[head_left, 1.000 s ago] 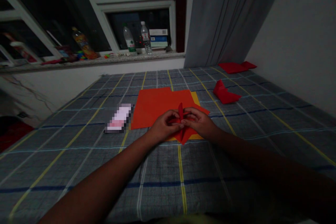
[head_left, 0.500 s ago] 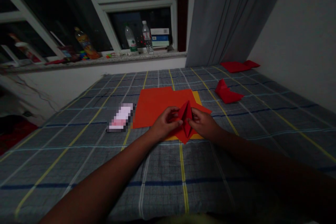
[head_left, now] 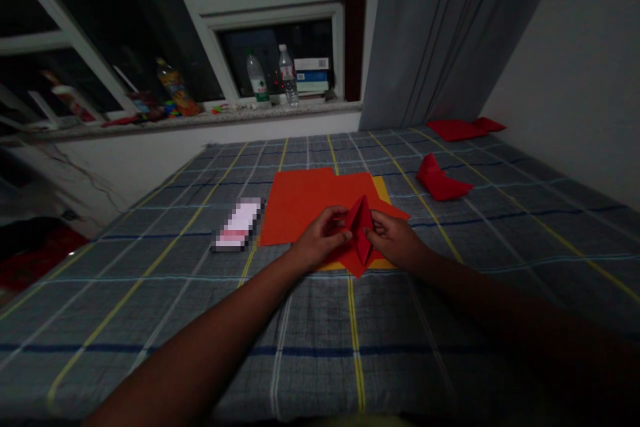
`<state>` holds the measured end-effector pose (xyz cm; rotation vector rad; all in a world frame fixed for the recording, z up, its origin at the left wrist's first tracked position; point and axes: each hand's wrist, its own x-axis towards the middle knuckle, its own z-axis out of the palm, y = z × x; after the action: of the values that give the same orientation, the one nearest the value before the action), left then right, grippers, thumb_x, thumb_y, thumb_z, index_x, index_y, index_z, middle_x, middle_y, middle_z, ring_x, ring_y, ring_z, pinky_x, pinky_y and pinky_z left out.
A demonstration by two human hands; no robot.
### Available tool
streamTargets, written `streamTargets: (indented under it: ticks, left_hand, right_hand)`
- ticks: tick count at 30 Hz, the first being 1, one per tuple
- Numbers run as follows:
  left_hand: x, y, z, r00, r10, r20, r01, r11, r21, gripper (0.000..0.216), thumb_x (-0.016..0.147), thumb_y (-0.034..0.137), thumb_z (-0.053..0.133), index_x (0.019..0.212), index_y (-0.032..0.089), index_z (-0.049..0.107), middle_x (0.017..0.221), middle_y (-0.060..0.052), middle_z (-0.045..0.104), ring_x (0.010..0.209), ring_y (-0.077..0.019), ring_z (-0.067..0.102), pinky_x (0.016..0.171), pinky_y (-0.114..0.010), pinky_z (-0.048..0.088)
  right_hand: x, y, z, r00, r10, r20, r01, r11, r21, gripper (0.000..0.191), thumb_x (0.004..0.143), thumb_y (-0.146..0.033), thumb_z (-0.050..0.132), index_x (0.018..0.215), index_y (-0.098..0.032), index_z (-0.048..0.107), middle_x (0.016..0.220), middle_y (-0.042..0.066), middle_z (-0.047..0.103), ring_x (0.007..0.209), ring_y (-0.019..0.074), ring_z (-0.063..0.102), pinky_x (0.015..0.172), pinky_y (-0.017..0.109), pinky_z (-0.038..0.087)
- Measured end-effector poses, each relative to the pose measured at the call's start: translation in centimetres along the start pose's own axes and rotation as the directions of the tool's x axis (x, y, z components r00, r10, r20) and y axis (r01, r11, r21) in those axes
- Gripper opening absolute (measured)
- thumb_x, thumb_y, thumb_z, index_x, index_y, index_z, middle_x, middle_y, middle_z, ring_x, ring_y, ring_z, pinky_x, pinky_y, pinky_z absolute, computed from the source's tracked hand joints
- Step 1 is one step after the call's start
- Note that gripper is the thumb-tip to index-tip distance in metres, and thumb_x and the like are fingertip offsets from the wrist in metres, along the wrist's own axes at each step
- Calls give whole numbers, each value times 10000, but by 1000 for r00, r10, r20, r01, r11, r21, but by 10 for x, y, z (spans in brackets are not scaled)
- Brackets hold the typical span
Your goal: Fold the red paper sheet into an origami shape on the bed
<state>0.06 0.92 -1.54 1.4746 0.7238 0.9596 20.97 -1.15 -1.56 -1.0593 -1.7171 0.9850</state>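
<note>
Both my hands meet over a folded red paper piece (head_left: pixel 361 230), a pointed diamond shape held just above the bed. My left hand (head_left: pixel 320 241) pinches its left side with closed fingers. My right hand (head_left: pixel 397 240) grips its right side, fingers also closed. Under them lies a stack of flat paper sheets (head_left: pixel 305 203), orange-red on top with a yellow sheet's edge (head_left: pixel 381 188) showing at the right.
A grey checked bedsheet (head_left: pixel 150 267) covers the surface. A blurred-out flat object (head_left: pixel 239 232) lies left of the sheets. Folded red paper shapes rest at the right (head_left: pixel 440 180) and far right (head_left: pixel 465 128). Bottles (head_left: pixel 257 79) and books stand on the windowsill; a curtain hangs behind.
The upright red flap has been pressed down and opened into a wider diamond shape between my hands. The view has shifted slightly right.
</note>
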Motion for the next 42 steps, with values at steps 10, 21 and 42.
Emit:
streamTargets:
  ticks: [10, 21, 42]
  left_hand:
    - [-2, 10, 1, 999, -7, 35, 8, 1000, -25, 519, 760, 253, 684, 1256, 236, 534, 1282, -91, 582, 1125, -236, 570, 946, -371, 452]
    - [1, 5, -7, 996, -81, -25, 77, 988, -134, 640, 723, 128, 563, 1345, 279, 586, 1404, -82, 567, 1098, -243, 611, 842, -334, 497]
    - [1, 4, 6, 999, 26, -48, -21, 995, 97, 408, 667, 271, 841, 984, 197, 595, 1043, -33, 634, 947, -182, 608, 870, -328, 465]
  right_hand:
    - [2, -5, -1, 1000, -10, 28, 9, 999, 43, 251, 879, -316, 571, 1073, -209, 688, 682, -15, 626, 669, 165, 623, 597, 275, 501]
    - [10, 12, -4, 983, 169, 77, -184, 938, 294, 547, 822, -403, 686, 1308, -156, 636, 605, -8, 658, 476, 98, 551, 442, 215, 405]
    - [5, 0, 6, 996, 80, -44, -59, 930, 362, 486, 677, -264, 782, 1117, -256, 575, 875, -6, 666, 757, 171, 685, 664, 306, 573]
